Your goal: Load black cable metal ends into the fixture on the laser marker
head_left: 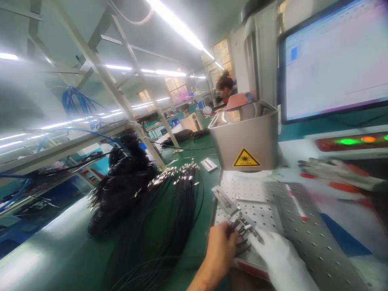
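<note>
My left hand (220, 248), bare, has its fingers curled at the near end of a metal fixture (226, 201). What the fingers grip there is hidden. From the right, my right hand (277, 252) in a white glove reaches the same spot, its fingers closed against small silvery metal parts (241, 222). Dark cable-like pieces show between the two hands, blurred. Beneath them lies a perforated metal plate (260, 212). To the left, a bundle of black cables (184, 202) with shiny ends lies on the green table (72, 242).
A metal housing (245, 139) with a yellow laser warning sign stands just beyond the plate. A red-and-white marker (296, 203) and grey gloves (336, 171) lie right, below a monitor (333, 64). Coiled black cables (121, 194) are heaped left. A person (226, 87) sits farther back.
</note>
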